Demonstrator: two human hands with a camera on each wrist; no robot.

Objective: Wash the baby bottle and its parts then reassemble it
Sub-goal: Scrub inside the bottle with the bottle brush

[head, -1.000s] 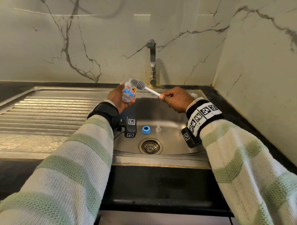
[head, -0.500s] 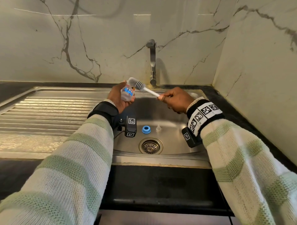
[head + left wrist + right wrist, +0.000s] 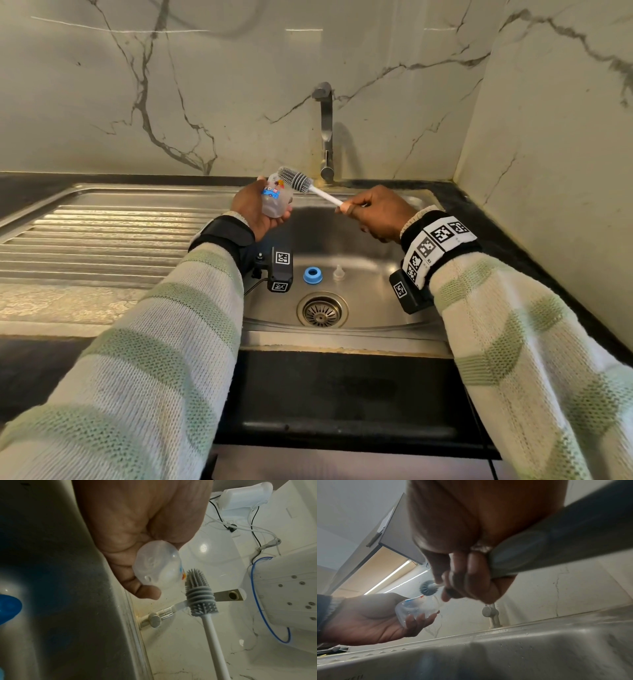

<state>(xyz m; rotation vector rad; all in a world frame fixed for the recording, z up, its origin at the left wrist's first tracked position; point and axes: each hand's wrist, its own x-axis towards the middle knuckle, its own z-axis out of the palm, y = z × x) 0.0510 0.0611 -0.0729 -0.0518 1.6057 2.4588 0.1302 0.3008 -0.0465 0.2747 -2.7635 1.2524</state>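
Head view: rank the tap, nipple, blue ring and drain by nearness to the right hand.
From the right hand:
1. Tap, behind it at the wall.
2. Nipple, on the basin floor below.
3. Blue ring, left of the nipple.
4. Drain, nearest the front edge.

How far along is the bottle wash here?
Done: bottle taken apart; blue ring and clear nipple lie in the sink.
In hand: left hand holds the bottle, right hand the brush, head outside the bottle.
Left: scrubbing inside, washing parts, reassembly.

Ring (image 3: 312, 275) and teat (image 3: 338, 273) side by side in sink (image 3: 376, 301) behind drain (image 3: 322, 310), below held bottle (image 3: 274, 200) and brush (image 3: 295, 179)
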